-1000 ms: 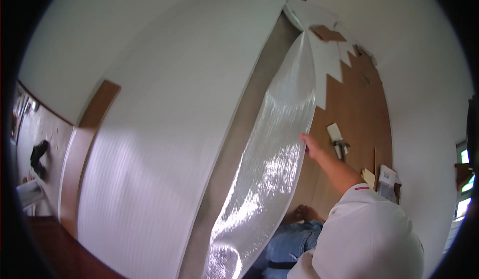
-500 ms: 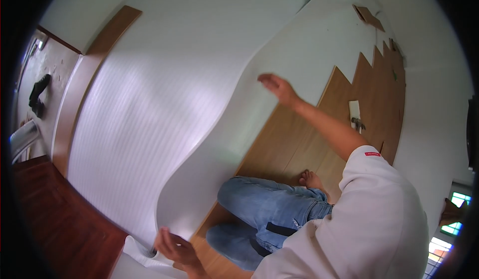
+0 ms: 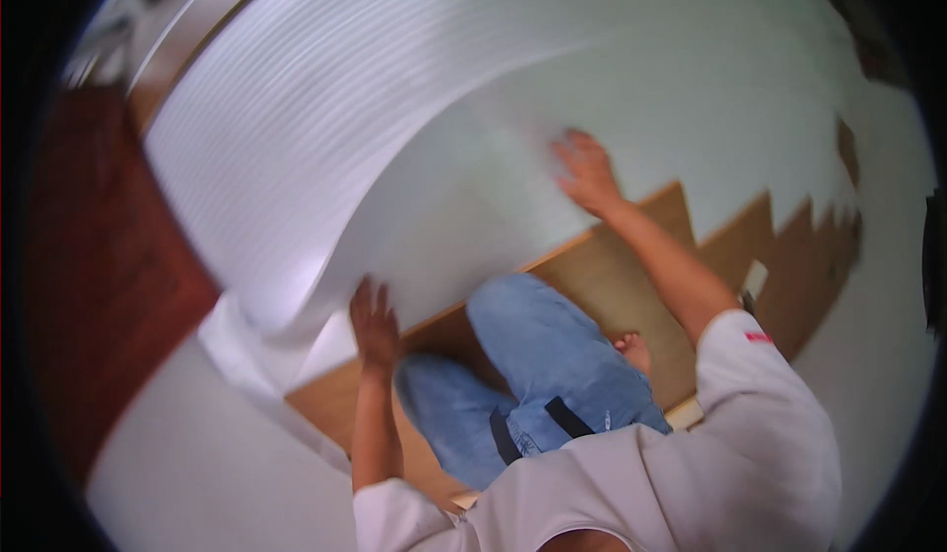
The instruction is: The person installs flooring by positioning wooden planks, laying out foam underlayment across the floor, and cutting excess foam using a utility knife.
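A white foam underlay sheet [image 3: 434, 217] covers the floor in front of me, its raised edge curving across the middle. My left hand [image 3: 376, 327] is over the sheet close to the edge of the laid planks, fingers apart and nothing in it. Farther right, my right hand [image 3: 590, 179] hovers over or rests on the sheet; blur hides whether it touches. Its fingers are spread and hold nothing. Wood-look floor planks [image 3: 612, 281] run under my knees, their ends stepped like teeth toward the right.
Dark red flooring [image 3: 109, 276] lies at the left, beside a crumpled end of white sheet [image 3: 237, 340]. A loose plank [image 3: 202, 34] borders the far left. A small pale block [image 3: 756, 278] sits on the planks at right, near the white wall [image 3: 888, 256].
My view has turned, so the scene sits differently. Both hands have come over the sheet nearer the plank edge, the left one moving away from the sheet's crumpled near end.
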